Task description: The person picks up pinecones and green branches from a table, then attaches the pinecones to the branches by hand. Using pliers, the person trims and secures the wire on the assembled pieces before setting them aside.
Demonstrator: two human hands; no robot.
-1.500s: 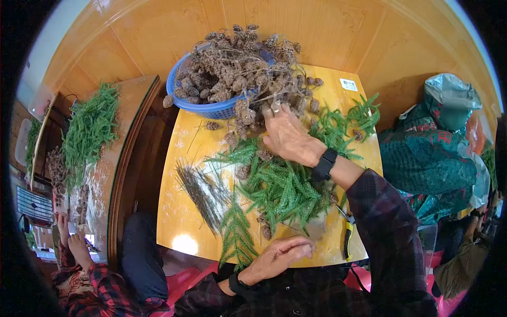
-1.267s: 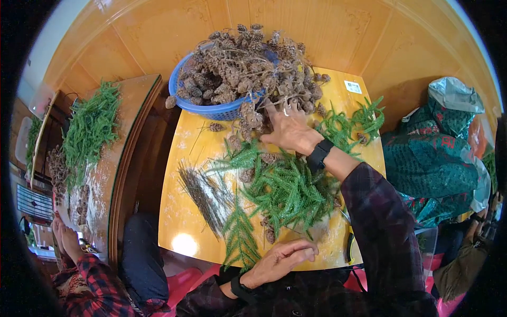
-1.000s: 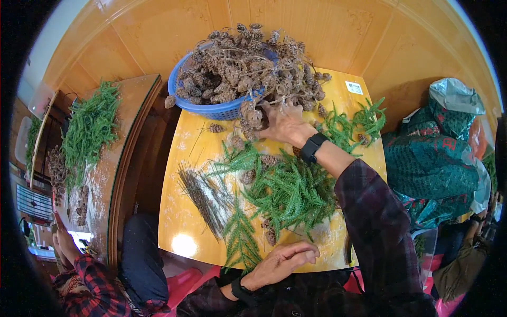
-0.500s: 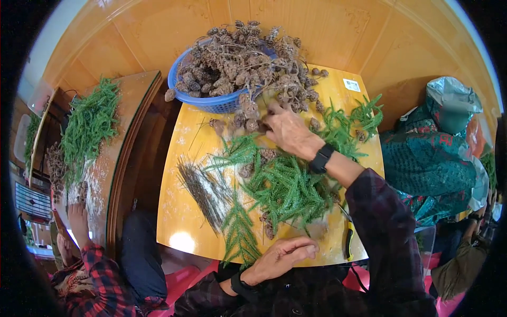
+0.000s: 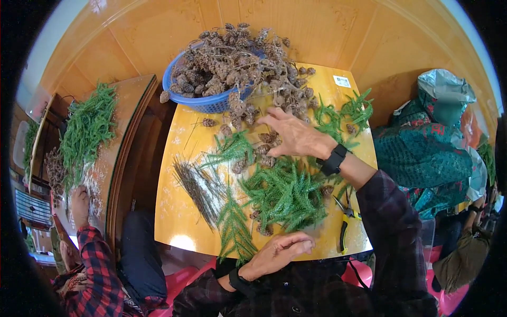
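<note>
My right hand [image 5: 296,134] reaches over brown pine cones [image 5: 268,138] lying loose between the blue basket and the green sprigs. Its fingers are spread, and I see nothing held in them. Close to the table's near edge, my left hand [image 5: 281,252] lies closed beside the green sprigs [image 5: 288,195]; its fingers are pressed together, and whatever may be inside is hidden. Thin dark wire stems [image 5: 198,190] lie in a bundle left of the sprig pile. A blue plastic basket [image 5: 211,104] heaped with dried pine cones stands at the back left.
Yellow-and-black pliers [image 5: 344,235] lie at the table's right side. Dark green sacks [image 5: 422,158] stand right of the yellow table [image 5: 171,222]. On a side table [image 5: 127,105] at left is a green sprig heap [image 5: 90,121], with a person in red checks [image 5: 100,274] beside it.
My right hand has drawn back slightly from the cones by the basket, and its fingers have spread. The view has shifted a little. My left hand keeps its pose.
</note>
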